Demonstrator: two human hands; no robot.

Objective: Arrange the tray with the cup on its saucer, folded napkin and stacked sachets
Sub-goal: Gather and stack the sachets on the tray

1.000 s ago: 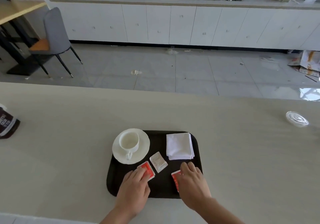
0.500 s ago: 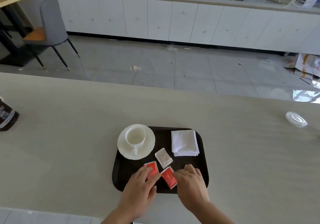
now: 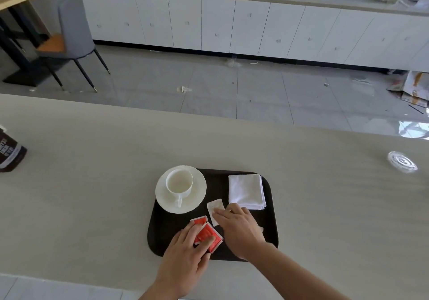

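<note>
A dark tray sits on the pale counter and holds everything for the task. At its far left a white cup stands upright on its saucer, the cup's inside showing plain white. At the far right lies the folded napkin. Between them, nearer the person, is a white sachet; the right hand reaches over it, fingers stretched out with the tips resting on it. Two red sachets overlap near the front edge, and the left hand presses them with fairly straight fingers. Off the tray, a dark bottle stands far left and a clear lid lies far right.
</note>
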